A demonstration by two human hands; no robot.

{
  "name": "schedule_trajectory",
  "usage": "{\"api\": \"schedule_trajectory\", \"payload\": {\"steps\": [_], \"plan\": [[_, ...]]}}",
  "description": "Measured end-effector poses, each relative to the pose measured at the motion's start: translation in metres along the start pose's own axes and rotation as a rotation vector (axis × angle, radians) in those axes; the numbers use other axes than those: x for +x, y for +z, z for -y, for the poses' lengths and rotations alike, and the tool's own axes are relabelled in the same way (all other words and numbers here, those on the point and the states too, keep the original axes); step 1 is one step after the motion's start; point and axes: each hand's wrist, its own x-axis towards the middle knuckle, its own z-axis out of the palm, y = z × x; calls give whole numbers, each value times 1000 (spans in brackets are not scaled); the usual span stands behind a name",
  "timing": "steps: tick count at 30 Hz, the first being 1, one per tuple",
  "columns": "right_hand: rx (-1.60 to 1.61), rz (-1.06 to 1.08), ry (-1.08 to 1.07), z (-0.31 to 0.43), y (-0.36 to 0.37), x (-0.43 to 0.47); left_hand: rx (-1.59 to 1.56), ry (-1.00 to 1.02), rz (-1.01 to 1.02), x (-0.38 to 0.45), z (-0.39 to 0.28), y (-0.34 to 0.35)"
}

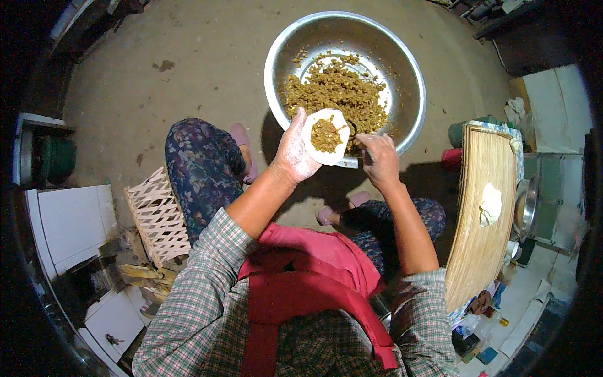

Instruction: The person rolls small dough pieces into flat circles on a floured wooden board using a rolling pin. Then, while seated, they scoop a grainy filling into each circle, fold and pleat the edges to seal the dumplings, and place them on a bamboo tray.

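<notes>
A round white dough wrapper [309, 150] lies on my floured left hand [296, 150], with a mound of brown-green chopped filling [325, 135] at its middle. My right hand [380, 158] is just right of the wrapper, over the near rim of a large metal basin [416, 61]; its fingers are bent, and whether they hold something is unclear. Loose filling [337, 89] of the same kind covers much of the basin's bottom. Off to the right, a white piece of dough [491, 205] rests on a tan board of plant stalks [487, 249].
A wooden lattice basket or rack [158, 217] stands left of my knee, beside firewood [141, 272] and white tiled surfaces [77, 219]. Behind the tan board are a metal bowl [530, 207], a clear bottle [490, 327] and other small items. Under the basin is bare floor [198, 70].
</notes>
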Motion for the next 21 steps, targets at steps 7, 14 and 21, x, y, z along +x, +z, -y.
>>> {"api": "schedule_trajectory", "payload": {"steps": [7,14,21], "plan": [[35,76,-16,44,-34,-7,-62,-38,97,-20,-3,8],[-200,-185,-496,92,-56,-17,-154,-174,193,-37,17,22],[228,-111,-216,101,-63,-9,220,-128,87,-48,25,26]]}}
